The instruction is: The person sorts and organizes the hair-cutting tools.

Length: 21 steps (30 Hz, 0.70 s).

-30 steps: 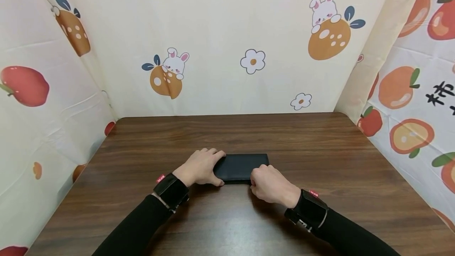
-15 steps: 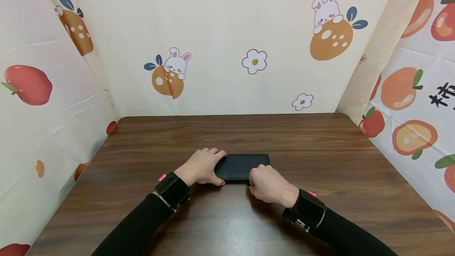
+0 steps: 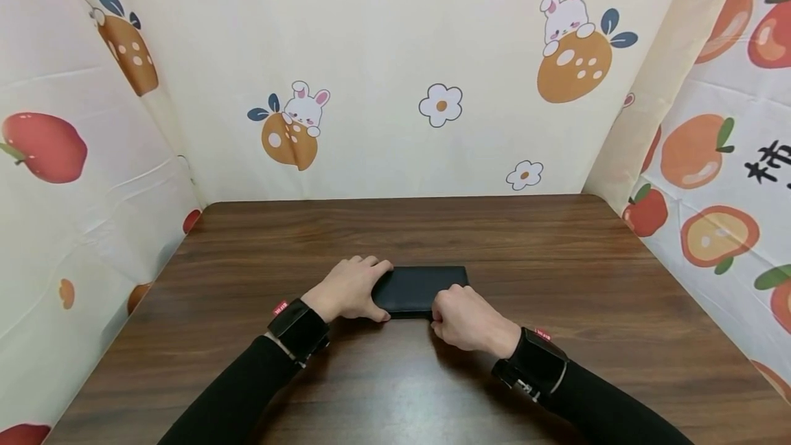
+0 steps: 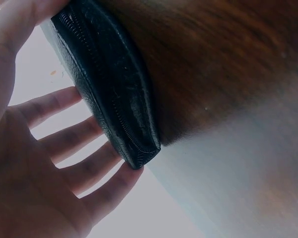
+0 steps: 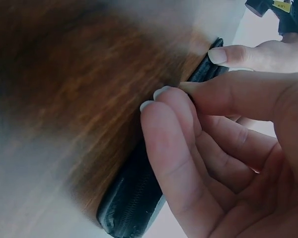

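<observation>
A flat black zippered wallet [image 3: 410,289] lies near the middle of the wooden table. My left hand [image 3: 351,290] holds its left end, thumb at the front edge and fingers spread toward the far side. In the left wrist view, fingertips meet the wallet's side and the zipper [image 4: 120,118] runs along the narrow edge. My right hand [image 3: 472,321] is at the front edge, right of centre, with thumb and bent fingers pinched together on the zipper line. Whatever sits between those fingertips is hidden. More of the zipper [image 5: 135,196] shows below the fingers in the right wrist view.
The brown wooden table [image 3: 296,232] extends on all sides of the wallet. A cream curtain [image 3: 371,40] printed with rabbits and fruit hangs behind it, and further printed cloths flank both sides. Each wrist wears a black strap [image 3: 298,332].
My right hand has slid slightly left along the wallet's front edge, still pinched. The left hand keeps its hold, and the wallet stays in place.
</observation>
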Available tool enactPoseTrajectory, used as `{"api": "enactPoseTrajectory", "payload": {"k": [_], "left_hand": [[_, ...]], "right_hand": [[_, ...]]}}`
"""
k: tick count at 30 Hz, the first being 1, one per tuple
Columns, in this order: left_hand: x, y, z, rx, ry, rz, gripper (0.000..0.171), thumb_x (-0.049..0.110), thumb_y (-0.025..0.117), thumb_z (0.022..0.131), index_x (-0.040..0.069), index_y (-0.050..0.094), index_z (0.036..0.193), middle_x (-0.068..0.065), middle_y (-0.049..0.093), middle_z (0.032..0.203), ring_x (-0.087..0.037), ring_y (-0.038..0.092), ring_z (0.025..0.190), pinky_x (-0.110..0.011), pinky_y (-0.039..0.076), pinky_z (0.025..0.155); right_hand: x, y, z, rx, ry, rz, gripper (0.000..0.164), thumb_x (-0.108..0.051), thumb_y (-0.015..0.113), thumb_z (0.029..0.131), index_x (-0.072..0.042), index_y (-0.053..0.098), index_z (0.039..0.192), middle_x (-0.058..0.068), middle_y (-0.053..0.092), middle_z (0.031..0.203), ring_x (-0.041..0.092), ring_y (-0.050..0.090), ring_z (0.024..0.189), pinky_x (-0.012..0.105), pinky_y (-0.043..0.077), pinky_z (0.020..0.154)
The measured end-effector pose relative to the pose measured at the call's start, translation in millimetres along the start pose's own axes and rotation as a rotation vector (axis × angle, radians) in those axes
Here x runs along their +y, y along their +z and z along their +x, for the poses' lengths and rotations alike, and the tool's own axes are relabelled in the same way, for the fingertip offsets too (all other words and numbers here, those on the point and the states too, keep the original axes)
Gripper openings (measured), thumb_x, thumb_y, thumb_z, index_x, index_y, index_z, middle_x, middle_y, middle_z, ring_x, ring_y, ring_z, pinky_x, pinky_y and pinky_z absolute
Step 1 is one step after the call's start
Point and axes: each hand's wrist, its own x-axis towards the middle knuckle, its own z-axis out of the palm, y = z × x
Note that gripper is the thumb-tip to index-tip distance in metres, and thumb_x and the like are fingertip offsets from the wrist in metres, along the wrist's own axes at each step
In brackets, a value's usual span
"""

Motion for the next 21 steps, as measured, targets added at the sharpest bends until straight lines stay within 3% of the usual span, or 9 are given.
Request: {"api": "enactPoseTrajectory", "payload": {"k": [13,21], "left_hand": [[-0.9,-0.4,-0.4,0.001,0.000,0.001,0.084,0.059,0.074,0.070,0.020,0.046,0.138,-0.006,0.052,0.130,-0.028,0.050,0.113,-0.045,0.041,0.092],[-0.4,0.9,0.2,-0.021,-0.005,0.007,0.084,0.059,0.073,0.071,0.020,0.045,0.139,-0.005,0.051,0.131,-0.027,0.050,0.112,-0.045,0.042,0.093]], "right_hand": [[-0.8,2.2,-0.4,0.046,0.054,0.006,0.019,-0.008,0.065,0.082,-0.017,0.069,0.066,-0.012,0.050,0.053,0.001,0.043,0.042,0.021,0.038,0.045],[-1.6,1.7,-4.7,0.110,0.107,-0.051,0.033,-0.003,0.058,0.075,-0.021,0.051,0.048,-0.013,0.019,0.046,0.003,0.018,0.041,0.021,0.017,0.041]]}}
